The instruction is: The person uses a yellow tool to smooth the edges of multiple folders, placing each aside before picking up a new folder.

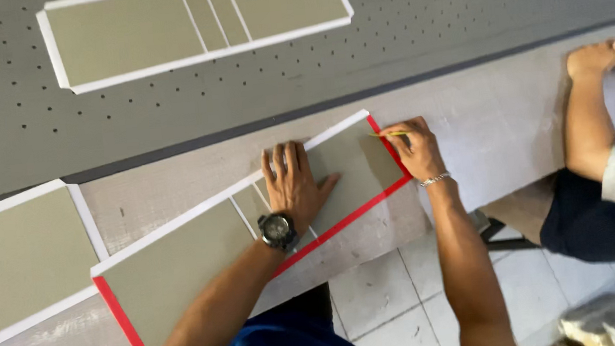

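A long olive-grey panel, edged in white along its far side and in red tape along its near side and both ends, is laid slantwise on a pale, worn wooden bench. The left hand, with a dark wristwatch worn at the wrist, is pressed flat on the middle of the panel, the four fingers held close together and pointing away, the thumb spread out to the right. The right hand, with a thin silver bracelet at its wrist, is set on the panel's far right corner, over the red edge; a thin yellowish strip or stick is pinched between its thumb and fingertips, though what exactly it is cannot be told. Part of the panel and its white cross-lines is covered by the left forearm. A second panel of the same kind is seen just beside the first at the left, and a third lies well apart on the grey perforated board beyond the bench. At the right, another person's arm is rested on the bench, the hand at the edge of view. Pale floor tiles are seen below
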